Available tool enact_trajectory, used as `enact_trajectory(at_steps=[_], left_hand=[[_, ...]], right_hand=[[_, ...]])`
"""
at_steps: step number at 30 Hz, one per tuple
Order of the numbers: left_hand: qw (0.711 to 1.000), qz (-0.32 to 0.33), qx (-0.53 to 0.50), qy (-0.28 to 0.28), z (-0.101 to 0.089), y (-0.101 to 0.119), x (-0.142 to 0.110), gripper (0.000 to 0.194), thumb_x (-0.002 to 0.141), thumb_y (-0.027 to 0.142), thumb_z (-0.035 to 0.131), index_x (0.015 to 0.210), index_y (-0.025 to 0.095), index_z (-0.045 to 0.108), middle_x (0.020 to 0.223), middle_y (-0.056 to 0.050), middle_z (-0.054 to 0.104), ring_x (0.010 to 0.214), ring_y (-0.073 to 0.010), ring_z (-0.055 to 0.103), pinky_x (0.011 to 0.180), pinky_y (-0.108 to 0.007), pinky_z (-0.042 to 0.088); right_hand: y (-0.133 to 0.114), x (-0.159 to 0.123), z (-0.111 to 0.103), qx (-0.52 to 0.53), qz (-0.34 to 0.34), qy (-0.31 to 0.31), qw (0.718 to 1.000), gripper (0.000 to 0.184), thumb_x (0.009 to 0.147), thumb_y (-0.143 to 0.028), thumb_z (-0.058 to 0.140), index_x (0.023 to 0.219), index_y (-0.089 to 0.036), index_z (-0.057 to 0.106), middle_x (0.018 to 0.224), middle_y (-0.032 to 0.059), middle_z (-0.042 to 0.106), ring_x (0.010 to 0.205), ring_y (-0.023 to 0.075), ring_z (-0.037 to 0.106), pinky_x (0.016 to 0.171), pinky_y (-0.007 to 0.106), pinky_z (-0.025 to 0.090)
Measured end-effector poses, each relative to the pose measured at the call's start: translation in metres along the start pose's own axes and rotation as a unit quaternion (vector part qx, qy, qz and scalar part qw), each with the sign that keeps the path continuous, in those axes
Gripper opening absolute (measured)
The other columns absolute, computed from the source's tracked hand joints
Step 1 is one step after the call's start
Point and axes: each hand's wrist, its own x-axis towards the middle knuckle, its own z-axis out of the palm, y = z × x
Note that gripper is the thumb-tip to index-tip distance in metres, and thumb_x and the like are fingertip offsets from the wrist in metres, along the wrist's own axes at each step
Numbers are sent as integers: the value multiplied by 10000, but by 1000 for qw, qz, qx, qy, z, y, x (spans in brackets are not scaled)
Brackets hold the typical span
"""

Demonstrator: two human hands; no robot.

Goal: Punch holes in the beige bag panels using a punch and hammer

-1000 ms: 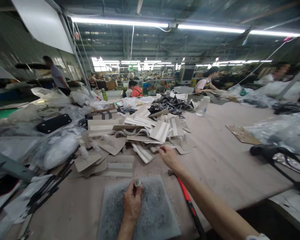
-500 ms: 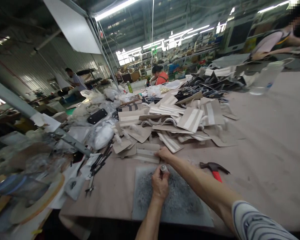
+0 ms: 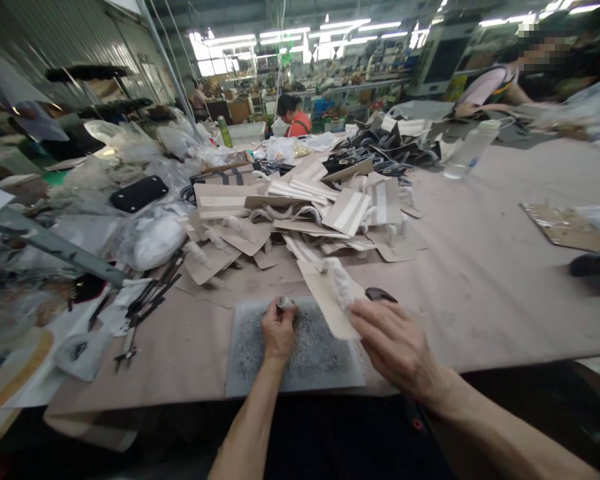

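My left hand (image 3: 279,331) rests closed on a scarred grey cutting pad (image 3: 250,360) and grips a small metal cylindrical tool (image 3: 284,303) upright on it. My right hand (image 3: 395,343) holds a tan cardboard piece (image 3: 320,293) with a white wrapped handle (image 3: 341,283), lifted over the pad's right side. A hammer head (image 3: 380,294) shows just behind that piece. A heap of similar tan and white striped cardboard pieces (image 3: 300,207) lies beyond the pad.
Plastic bags (image 3: 150,240) and black straps (image 3: 150,297) crowd the left of the table. A clear bottle (image 3: 467,152) stands far right, a brown board (image 3: 563,227) lies at right. Other people work at the far side.
My right hand has taken a cardboard piece from the heap and drawn it back over the pad. The camera swung left and back. My left hand stays put on the tool.
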Motion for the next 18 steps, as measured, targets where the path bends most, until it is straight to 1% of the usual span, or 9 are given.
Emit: enact_trajectory(at_steps=[2, 4, 5, 7, 9, 12, 16, 18], left_hand=[[1000, -1, -14, 20, 0, 0, 0, 321, 803, 381, 689, 1013, 140, 664, 931, -83, 743, 827, -192, 704, 822, -299, 546], [1000, 1, -14, 14, -1, 0, 0, 318, 807, 397, 692, 992, 140, 670, 917, -80, 744, 830, -193, 711, 822, -294, 550], [1000, 0, -16, 5, -1, 0, 0, 319, 807, 406, 695, 984, 141, 673, 908, -76, 745, 829, -193, 715, 812, -290, 552], [1000, -4, -26, -16, -2, 2, 0, 332, 799, 422, 708, 974, 141, 677, 901, -70, 746, 823, -194, 720, 796, -288, 558], [998, -9, -43, -37, -1, 4, 1, 352, 784, 426, 729, 977, 136, 678, 910, -73, 749, 816, -194, 724, 796, -296, 565], [995, -13, -61, -83, 7, 10, 4, 372, 771, 422, 751, 995, 134, 675, 935, -86, 755, 822, -196, 730, 822, -317, 571], [983, -18, -89, -161, 32, 18, 9, 391, 752, 414, 769, 1023, 152, 663, 963, -100, 764, 870, -218, 738, 841, -342, 580], [978, -27, -96, -184, 43, 18, 11, 399, 740, 404, 777, 1030, 158, 656, 963, -103, 768, 880, -223, 739, 838, -345, 583]], right_hand=[[-20, -45, 15, 16, -33, -24, 999, 389, 886, -63, 444, 1219, -155, 623, 1229, 142, 677, 1234, 248, 585, 1003, 423, 496], [-40, -80, 37, 21, -40, -37, 998, 404, 876, -34, 397, 1191, -114, 636, 1207, 151, 689, 1247, 254, 579, 994, 424, 516], [-49, -93, 47, 19, -36, -45, 998, 403, 873, -26, 379, 1164, -101, 647, 1194, 152, 695, 1243, 259, 583, 978, 426, 529], [-64, -109, 65, 13, -21, -57, 998, 397, 871, -21, 359, 1122, -86, 659, 1176, 154, 701, 1238, 278, 585, 952, 443, 546], [-74, -116, 74, 12, -4, -58, 998, 390, 874, -25, 354, 1109, -77, 660, 1162, 160, 703, 1234, 292, 585, 940, 459, 552], [-78, -117, 77, 24, 14, -57, 998, 390, 885, -35, 353, 1132, -79, 651, 1172, 163, 696, 1236, 283, 582, 958, 447, 546], [-74, -117, 75, 39, 26, -67, 997, 395, 898, -51, 361, 1168, -104, 643, 1180, 149, 696, 1226, 265, 589, 969, 430, 539], [-73, -116, 74, 43, 32, -70, 996, 393, 900, -56, 362, 1174, -107, 640, 1175, 151, 697, 1214, 264, 598, 959, 431, 542]])
